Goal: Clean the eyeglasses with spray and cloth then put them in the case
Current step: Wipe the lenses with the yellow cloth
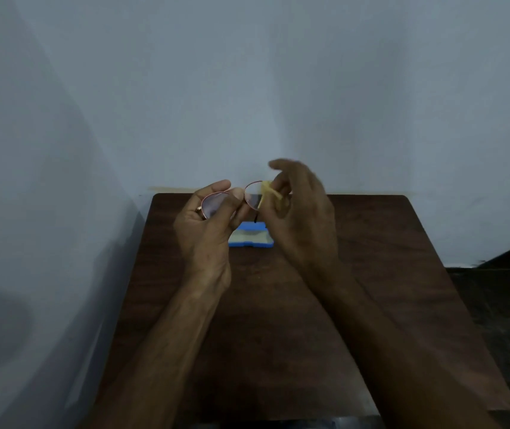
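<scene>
1. The left hand [207, 224] held the eyeglasses [232, 201] raised above the table [278, 305], its grip clamped on the frame around the lens on that side, thumb lying across the front near the bridge.
2. The right hand [303, 218] had its grip pinched on a yellow cloth [270, 193], pressed against the other lens; the fingers were blurred.
3. The eyeglasses had a thin reddish frame with rounded lenses, and 1 dark temple tip hung down below the lens under the cloth.
4. The case [250, 238], blue with a pale lining, lay open on the table directly beneath the hands, near the far edge; the hands partly hid its ends.
5. The table was dark brown wood, set against a pale blue-grey wall [247, 88], with a second wall close along its left side.
6. Both forearms were bare and reached in from the near edge of the table.
</scene>
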